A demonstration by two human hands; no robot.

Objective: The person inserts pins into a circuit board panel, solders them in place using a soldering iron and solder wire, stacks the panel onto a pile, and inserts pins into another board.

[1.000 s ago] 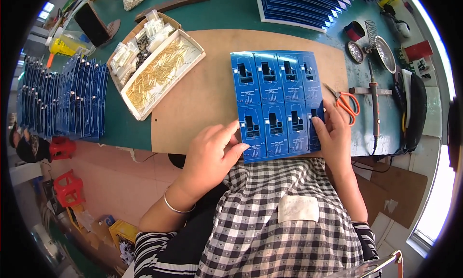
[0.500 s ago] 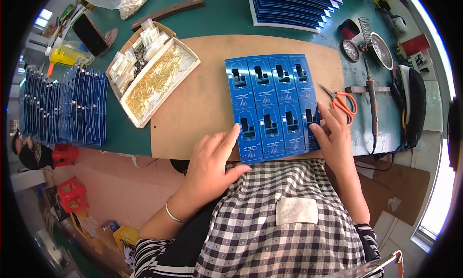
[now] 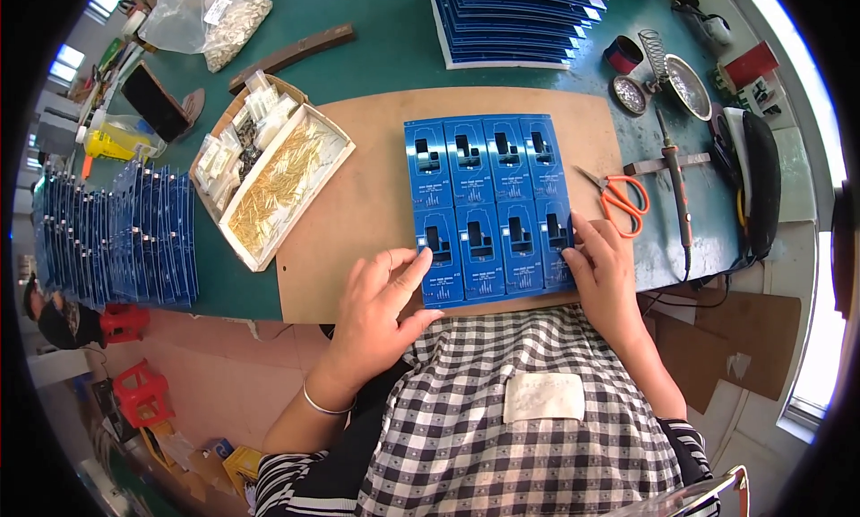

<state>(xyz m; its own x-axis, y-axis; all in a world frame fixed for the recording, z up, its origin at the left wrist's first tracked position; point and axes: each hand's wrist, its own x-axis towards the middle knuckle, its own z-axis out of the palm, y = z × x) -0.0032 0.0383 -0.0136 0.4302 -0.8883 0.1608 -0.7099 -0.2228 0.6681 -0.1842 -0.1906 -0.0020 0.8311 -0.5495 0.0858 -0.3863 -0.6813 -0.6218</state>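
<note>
A blue circuit board panel (image 3: 488, 203) lies on the brown work board (image 3: 367, 159), divided into several repeated sections with dark cutouts. My left hand (image 3: 372, 311) holds the panel's near left corner, index fingertip on the left edge and thumb along the front edge. On the other side, my right hand (image 3: 605, 271) grips the lower right edge, its thumb over the top face. Fingertips beneath the right edge are partly hidden. Orange-handled cutters (image 3: 624, 203) rest just beyond my right hand.
A white box (image 3: 296, 181) of thin golden pins and small bags stands at the left. Blue panels are stacked (image 3: 506, 29) at the back and stand in rows (image 3: 116, 235) at far left. A soldering iron (image 3: 678, 190) lies at right, near a solder wire spool (image 3: 623, 55).
The panel has turned slightly and sits straighter, with both hands still at its edges. The whole view has shifted a little, so the bench things appear lower and further left.
</note>
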